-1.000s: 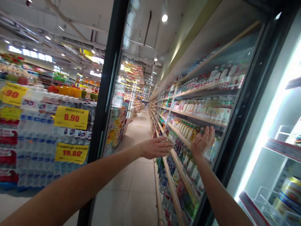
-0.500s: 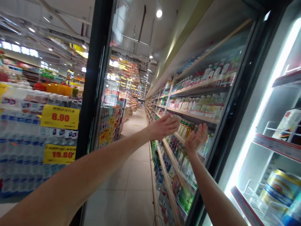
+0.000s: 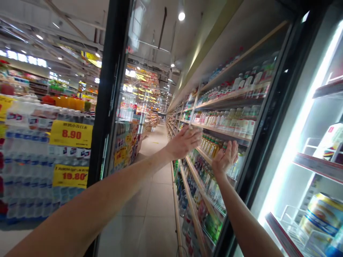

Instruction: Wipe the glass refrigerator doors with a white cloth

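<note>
An open cooler door with a clear glass pane and a black frame fills the middle of the view. My left hand reaches across to the pane, fingers bent and blurred. Something small and pale shows at its fingers, too smeared to name. My right hand is raised at the pane near the door's right side, fingers stretched upward and palm toward the glass, holding nothing. Through the glass, behind both hands, stand shelves of bottled drinks.
On the right is the lit cooler, with a wire-fronted shelf and a gold-and-blue can. Left of the door frame stand stacked packs of bottled water with yellow price signs. A tiled aisle shows through the pane.
My left hand has moved slightly left along the glass, and its fingers look more bent. My right hand stays nearly in place. The view has shifted very slightly.
</note>
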Available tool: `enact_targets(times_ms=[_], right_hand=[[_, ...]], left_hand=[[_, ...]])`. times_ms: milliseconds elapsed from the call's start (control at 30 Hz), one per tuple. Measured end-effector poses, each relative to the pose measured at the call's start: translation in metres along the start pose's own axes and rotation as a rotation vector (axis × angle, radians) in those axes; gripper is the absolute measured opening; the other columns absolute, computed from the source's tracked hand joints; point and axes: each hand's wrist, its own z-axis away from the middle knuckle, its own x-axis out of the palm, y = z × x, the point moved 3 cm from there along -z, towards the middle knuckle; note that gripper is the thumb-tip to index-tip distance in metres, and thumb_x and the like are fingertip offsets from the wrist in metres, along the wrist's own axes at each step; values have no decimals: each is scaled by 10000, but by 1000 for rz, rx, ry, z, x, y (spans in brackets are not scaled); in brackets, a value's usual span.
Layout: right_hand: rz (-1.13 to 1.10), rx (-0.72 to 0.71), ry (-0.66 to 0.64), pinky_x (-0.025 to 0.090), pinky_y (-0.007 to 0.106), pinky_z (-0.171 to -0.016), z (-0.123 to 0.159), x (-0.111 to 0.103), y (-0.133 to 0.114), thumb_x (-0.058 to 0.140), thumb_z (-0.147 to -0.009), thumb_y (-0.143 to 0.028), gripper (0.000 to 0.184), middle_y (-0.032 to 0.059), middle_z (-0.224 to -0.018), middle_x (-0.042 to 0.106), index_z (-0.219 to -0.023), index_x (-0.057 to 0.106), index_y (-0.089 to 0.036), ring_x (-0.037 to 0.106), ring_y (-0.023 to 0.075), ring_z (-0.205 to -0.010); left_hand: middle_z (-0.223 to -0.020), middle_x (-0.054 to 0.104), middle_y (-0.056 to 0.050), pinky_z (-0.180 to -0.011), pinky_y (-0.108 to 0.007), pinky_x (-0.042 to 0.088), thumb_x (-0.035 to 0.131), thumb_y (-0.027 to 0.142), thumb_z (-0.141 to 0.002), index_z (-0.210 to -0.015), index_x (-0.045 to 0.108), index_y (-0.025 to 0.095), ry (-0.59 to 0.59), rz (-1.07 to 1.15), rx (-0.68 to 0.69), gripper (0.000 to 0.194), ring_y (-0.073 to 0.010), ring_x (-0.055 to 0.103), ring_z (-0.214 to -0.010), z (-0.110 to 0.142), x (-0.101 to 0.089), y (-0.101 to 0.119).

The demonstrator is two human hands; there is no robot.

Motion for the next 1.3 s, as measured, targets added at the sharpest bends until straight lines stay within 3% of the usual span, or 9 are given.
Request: enact_targets(times_ms=[100,267,400,467,633,867,1033,1100,1300], right_hand=[[-2,6,-8,219,509,-1039,0,0,0,332,-840,-302,500,140,-1383,372,-1317,369,-156,287,245,-1308],[-9,-11,5,224,511,-1038,0,1,0,338,-842,-300,492,146,-1379,377,-1311,381,-154,296,248,-1303],[-14,-13,14,223,500,-1042,1,1,0,353,-839,-302,494,146,-1381,376,-1307,388,-148,296,246,-1304],[-15,-17,16,221,500,-1042,1,1,0,358,-836,-295,494,146,-1382,374,-1307,388,-148,293,247,-1305],[-21,-15,17,216,499,-1043,1,2,1,352,-844,-291,481,142,-1380,379,-1304,392,-156,290,245,-1307],[-23,-4,13,220,504,-1040,1,1,1,353,-839,-301,489,145,-1378,380,-1305,391,-158,295,253,-1303],[-24,-29,24,225,518,-1032,1,2,2,354,-827,-298,493,149,-1370,390,-1295,403,-150,307,261,-1297],[-27,-31,33,229,524,-1026,1,2,2,351,-827,-299,491,154,-1363,397,-1289,410,-143,310,266,-1294],[-19,-24,26,226,517,-1026,2,3,3,349,-819,-308,504,152,-1370,389,-1292,405,-142,306,263,-1296]], left_hand=[[-1362,413,-43,-1068,-497,201,381,201,-875,-1186,488,207,9,-16,-103,329,-234,279,-1301,6,-3,-1],[-1305,482,-29,-1075,-432,228,406,218,-866,-1112,547,216,-52,46,374,284,-188,337,-1270,30,5,28],[-1356,420,-44,-1057,-486,222,381,197,-876,-1194,481,203,2,-34,-30,333,-224,301,-1291,4,-3,-7],[-1356,418,-52,-1052,-507,216,378,201,-879,-1189,484,196,5,-37,-98,328,-241,301,-1290,-2,-4,-8],[-1299,485,-12,-1080,-438,208,392,207,-872,-1089,555,228,-125,47,400,272,-186,326,-1276,14,8,29],[-1380,386,-38,-1067,-490,186,360,230,-893,-1230,442,211,11,-103,-192,348,-227,288,-1295,2,-14,-31],[-1360,416,-25,-1090,-450,157,375,222,-883,-1191,480,227,-43,-70,185,326,-187,290,-1296,35,-10,-3],[-1361,416,-16,-1094,-430,155,391,233,-878,-1201,471,234,-58,-75,193,333,-175,285,-1299,38,-14,-14],[-1369,401,-20,-1070,-467,192,413,254,-872,-1216,453,237,80,-211,-421,347,-218,297,-1291,36,-47,-81]])
